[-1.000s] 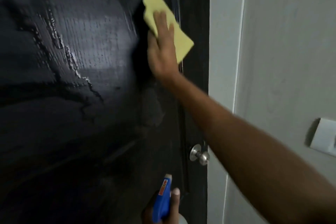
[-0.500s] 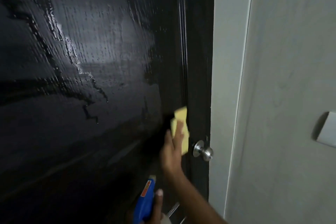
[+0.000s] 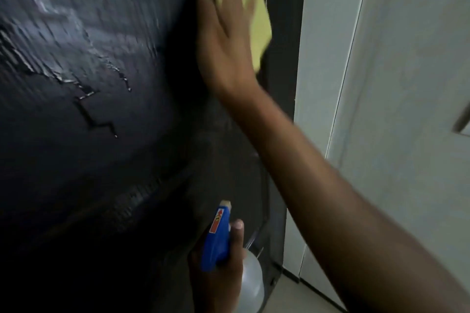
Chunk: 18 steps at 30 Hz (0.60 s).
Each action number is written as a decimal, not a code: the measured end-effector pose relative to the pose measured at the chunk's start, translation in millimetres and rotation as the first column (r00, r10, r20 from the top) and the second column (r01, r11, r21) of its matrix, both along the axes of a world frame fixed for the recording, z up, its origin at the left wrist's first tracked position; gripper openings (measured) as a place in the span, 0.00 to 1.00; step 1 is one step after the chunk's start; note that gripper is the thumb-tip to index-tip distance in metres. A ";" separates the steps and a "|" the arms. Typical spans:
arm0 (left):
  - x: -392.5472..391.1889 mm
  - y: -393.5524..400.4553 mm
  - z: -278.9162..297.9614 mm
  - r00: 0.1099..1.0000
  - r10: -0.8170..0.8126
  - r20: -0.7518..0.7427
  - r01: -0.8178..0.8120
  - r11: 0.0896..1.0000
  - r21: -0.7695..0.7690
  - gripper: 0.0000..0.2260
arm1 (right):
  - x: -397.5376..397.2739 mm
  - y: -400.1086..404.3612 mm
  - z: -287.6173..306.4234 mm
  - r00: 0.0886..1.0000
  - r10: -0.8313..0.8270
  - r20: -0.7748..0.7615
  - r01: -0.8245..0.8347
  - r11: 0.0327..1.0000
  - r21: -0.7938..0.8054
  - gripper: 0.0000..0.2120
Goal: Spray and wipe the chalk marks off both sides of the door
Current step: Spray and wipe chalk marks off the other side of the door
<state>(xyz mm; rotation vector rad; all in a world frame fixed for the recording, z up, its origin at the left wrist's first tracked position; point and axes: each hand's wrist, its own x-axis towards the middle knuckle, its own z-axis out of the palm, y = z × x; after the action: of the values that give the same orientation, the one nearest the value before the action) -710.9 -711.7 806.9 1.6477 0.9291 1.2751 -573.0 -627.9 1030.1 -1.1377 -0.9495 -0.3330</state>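
Note:
A black door (image 3: 89, 134) fills the left and middle of the head view, its upper part wet and glossy with runs of liquid. My right hand (image 3: 226, 40) presses a yellow cloth (image 3: 256, 20) flat against the door near its right edge, at the top of the frame. Low in the middle, my left hand (image 3: 223, 272) grips a spray bottle (image 3: 218, 239) with a blue trigger head and a clear body. No chalk marks can be made out on the dark surface. The door knob is hidden behind my right forearm.
A pale door frame (image 3: 323, 84) runs down right of the door, with a grey wall (image 3: 412, 109) beyond it. A wall switch plate (image 3: 464, 122) shows at the right edge. A strip of light floor (image 3: 287, 297) lies at the bottom.
My right hand has swept the yellow cloth up the door's right edge, from knob height to the top of the view. The view has shifted closer and the knob is now covered.

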 end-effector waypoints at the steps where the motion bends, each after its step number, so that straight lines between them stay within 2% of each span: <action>1: -1.7 1.1 3.6 1.000 0.011 0.025 -0.010 1.000 -0.012 0.36 | 2.7 -8.8 -27.7 0.999 0.038 -0.023 -0.039 0.999 -0.037 0.26; 3: -9.4 4.9 -3.0 0.999 0.034 0.018 -0.034 0.999 0.023 0.28 | 2.8 -30.0 -123.1 0.956 0.119 -0.268 -0.167 0.972 -0.164 0.24; 4: -12.9 5.5 -6.0 0.998 0.053 -0.016 -0.052 0.997 0.055 0.22 | -5.2 -39.8 -173.8 0.901 0.125 -0.416 -0.221 0.956 -0.193 0.24; 5: -15.4 3.9 -5.2 0.997 0.065 -0.033 -0.062 0.996 0.069 0.19 | -14.8 -48.3 -216.1 0.834 0.073 -0.546 -0.233 0.945 -0.230 0.24; 7: -20.2 0.0 -6.5 0.999 0.037 -0.037 -0.036 0.999 0.034 0.19 | -28.8 -44.9 -271.3 0.743 -0.006 -0.670 -0.224 0.940 -0.258 0.26; 8: -19.8 -3.6 -4.8 0.998 0.011 -0.058 -0.010 1.000 0.024 0.20 | -29.9 -44.8 -287.7 0.699 -0.015 -0.715 -0.245 0.934 -0.259 0.26; 10: -18.2 -7.8 0.8 0.994 -0.031 -0.105 0.030 0.999 -0.016 0.26 | -26.8 -47.0 -320.3 0.705 -0.010 -0.709 -0.261 0.926 -0.273 0.27; 11: -18.2 -9.0 2.8 0.992 -0.056 -0.110 0.054 0.998 -0.018 0.24 | -22.1 -50.4 -342.4 0.671 -0.009 -0.741 -0.294 0.914 -0.278 0.28; 14: -12.9 -21.2 8.3 0.984 -0.091 -0.151 0.099 0.994 0.043 0.10 | -9.6 -65.0 -388.4 0.427 -0.021 -0.904 -0.454 0.860 -0.234 0.26; 15: -10.9 -22.5 8.6 0.982 -0.084 -0.169 0.090 0.995 0.032 0.10 | -9.3 -63.8 -389.5 0.401 0.005 -0.916 -0.461 0.865 -0.197 0.26; 16: -12.4 -22.5 5.6 0.983 -0.093 -0.156 0.094 0.996 0.003 0.16 | -9.6 -62.0 -376.6 0.408 0.026 -0.913 -0.460 0.870 -0.181 0.26; 18: -17.9 -22.5 3.7 0.986 -0.109 -0.130 0.106 0.994 -0.028 0.27 | -9.5 -56.0 -338.1 0.518 0.062 -0.853 -0.397 0.901 -0.176 0.26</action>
<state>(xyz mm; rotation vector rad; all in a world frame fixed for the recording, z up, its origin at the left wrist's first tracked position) -728.8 -734.2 810.5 1.7580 0.9155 1.0922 -582.5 -683.9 692.0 -1.2718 -0.2640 0.6303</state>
